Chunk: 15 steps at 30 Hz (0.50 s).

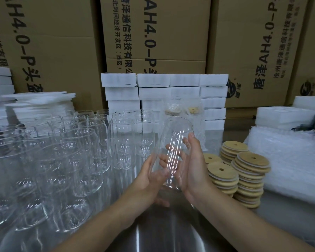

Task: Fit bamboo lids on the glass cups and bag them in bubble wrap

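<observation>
While a glass cup [173, 142] is held tilted above the surface [167, 231], rim turned up and away, it is gripped by both hands. The left hand [149, 179] is curled round its lower part with the thumb laid on the near wall, and the right hand [193, 166] is wrapped round its right side, its fingers showing through the glass. Neither grip is open, and no lid is fitted on this cup yet.

Several risks can be judged from here. Smooth glass held at a tilt could slip once one hand is released to fetch a lid, and a drop onto the metal would likely chip or break it. The unpacked glass cups [62, 151] are crowded close together just to the left, so a careless swing of the left elbow could knock them against one another. The stacks of bamboo lids [251, 160] near the right hand are piled unevenly, and the pile could be toppled if a lid is pulled from anywhere but the top. A lid pressed on askew might also be jammed or popped off inside the bag.

The surface appears to be polished steel, with reflections in its near part. Bubble wrap bags [289, 157] are heaped on the right beyond the lids. Two cups already bagged [184, 113] are stood at the far side, in front of stacked white foam blocks [153, 80]. Foam sheets [38, 99] are piled at far left. The back is closed off by tall printed cardboard cartons [62, 42].
</observation>
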{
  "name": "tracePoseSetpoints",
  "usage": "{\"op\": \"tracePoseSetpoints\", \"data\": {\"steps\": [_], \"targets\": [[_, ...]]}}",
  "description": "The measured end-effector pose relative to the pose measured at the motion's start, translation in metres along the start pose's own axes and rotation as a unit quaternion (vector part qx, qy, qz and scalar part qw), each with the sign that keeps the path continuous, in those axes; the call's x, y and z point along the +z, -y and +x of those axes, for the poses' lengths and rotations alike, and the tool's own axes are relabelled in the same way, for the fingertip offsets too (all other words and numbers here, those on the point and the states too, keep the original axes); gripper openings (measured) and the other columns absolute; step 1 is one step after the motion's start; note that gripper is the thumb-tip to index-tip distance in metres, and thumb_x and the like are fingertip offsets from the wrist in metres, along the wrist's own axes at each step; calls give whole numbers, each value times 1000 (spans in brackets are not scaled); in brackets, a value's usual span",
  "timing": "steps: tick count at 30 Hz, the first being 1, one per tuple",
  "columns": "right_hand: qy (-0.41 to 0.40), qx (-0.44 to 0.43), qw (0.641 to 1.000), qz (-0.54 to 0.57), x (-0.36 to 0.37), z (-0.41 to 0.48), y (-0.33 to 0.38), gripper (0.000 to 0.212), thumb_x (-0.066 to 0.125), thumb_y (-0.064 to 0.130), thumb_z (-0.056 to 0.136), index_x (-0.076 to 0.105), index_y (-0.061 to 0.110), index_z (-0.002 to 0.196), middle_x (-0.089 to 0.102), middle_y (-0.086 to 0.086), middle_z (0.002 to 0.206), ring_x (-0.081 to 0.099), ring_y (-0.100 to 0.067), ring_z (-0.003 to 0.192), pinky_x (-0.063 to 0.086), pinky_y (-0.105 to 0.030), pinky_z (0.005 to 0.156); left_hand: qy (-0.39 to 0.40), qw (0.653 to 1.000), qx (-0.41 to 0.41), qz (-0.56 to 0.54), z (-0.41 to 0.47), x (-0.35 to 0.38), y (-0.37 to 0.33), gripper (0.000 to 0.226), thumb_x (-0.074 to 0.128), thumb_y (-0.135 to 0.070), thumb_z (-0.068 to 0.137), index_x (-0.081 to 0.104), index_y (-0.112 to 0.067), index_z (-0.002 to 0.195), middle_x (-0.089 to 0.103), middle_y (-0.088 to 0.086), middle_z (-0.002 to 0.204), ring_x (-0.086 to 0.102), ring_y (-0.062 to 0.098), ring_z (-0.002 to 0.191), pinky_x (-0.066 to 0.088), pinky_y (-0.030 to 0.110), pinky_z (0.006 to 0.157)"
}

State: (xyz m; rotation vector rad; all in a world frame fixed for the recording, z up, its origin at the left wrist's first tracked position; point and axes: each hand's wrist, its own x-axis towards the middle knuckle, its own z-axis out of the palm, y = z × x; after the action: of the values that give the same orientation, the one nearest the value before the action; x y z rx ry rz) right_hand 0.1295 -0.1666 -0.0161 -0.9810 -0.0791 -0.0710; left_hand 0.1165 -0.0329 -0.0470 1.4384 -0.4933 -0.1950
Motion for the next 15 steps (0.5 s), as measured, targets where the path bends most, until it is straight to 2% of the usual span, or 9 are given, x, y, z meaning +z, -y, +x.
{"op": "tracePoseSetpoints", "data": {"steps": [1,2,4,5,7,9,11,12,15], "targets": [[-14,-13,1000,-2,1,0,0,34,46,58,89,64,30,95,75,-5,86,73,-24,78,60,-38,59,-4,1000,9,9,-1,1,0,103,78,-65,54,24,-50,140,66,-7,120,73,14,84,61,39,66],[-32,-24,999,-6,2,0,-1,36,47,59,87,57,30,107,73,-8,99,72,-27,87,60,-46,70,-12,999,22,22,-1,3,-1,104,76,-54,60,19,-43,145,60,-13,123,72,8,85,61,38,70],[-60,-49,997,-24,3,0,-3,54,50,61,82,49,28,126,65,-9,116,69,-27,97,55,-50,85,-35,997,48,53,-1,4,-2,108,79,-45,56,17,-40,145,45,-25,122,68,-3,92,60,35,76],[-71,-70,995,-32,4,0,-3,60,51,59,83,44,27,133,64,-6,116,69,-24,96,56,-44,82,-43,995,55,75,-1,4,-3,111,80,-49,50,18,-43,141,41,-26,121,66,-2,95,59,35,82],[-97,-114,988,-46,3,1,-5,57,50,52,91,35,28,140,64,2,111,71,-15,87,56,-28,65,-60,990,58,116,-2,6,-3,111,77,-59,41,21,-45,136,40,-23,124,64,-2,97,55,40,93],[-122,-133,983,-44,1,2,-5,54,49,50,93,33,28,141,67,6,99,71,-9,76,52,-20,53,-78,986,65,130,-2,7,-1,107,75,-62,40,25,-43,133,42,-18,128,65,-1,94,54,40,95],[-135,-138,981,-35,1,3,-6,54,48,51,93,35,28,140,71,8,81,70,-5,68,51,-20,51,-87,985,70,136,-2,7,0,97,74,-63,41,34,-42,126,49,-11,125,66,6,94,55,41,92],[-136,-137,981,-37,2,3,-6,55,48,52,92,35,28,140,71,8,81,70,-3,68,52,-21,54,-88,984,72,138,-2,7,0,90,75,-62,43,38,-41,122,53,-5,120,66,9,91,56,42,90],[-130,-121,984,-28,5,2,-4,54,50,52,91,37,28,138,63,5,103,72,-8,72,55,-31,65,-88,986,67,121,1,6,0,78,83,-53,52,41,-37,116,58,10,110,66,12,80,59,39,81]]}}
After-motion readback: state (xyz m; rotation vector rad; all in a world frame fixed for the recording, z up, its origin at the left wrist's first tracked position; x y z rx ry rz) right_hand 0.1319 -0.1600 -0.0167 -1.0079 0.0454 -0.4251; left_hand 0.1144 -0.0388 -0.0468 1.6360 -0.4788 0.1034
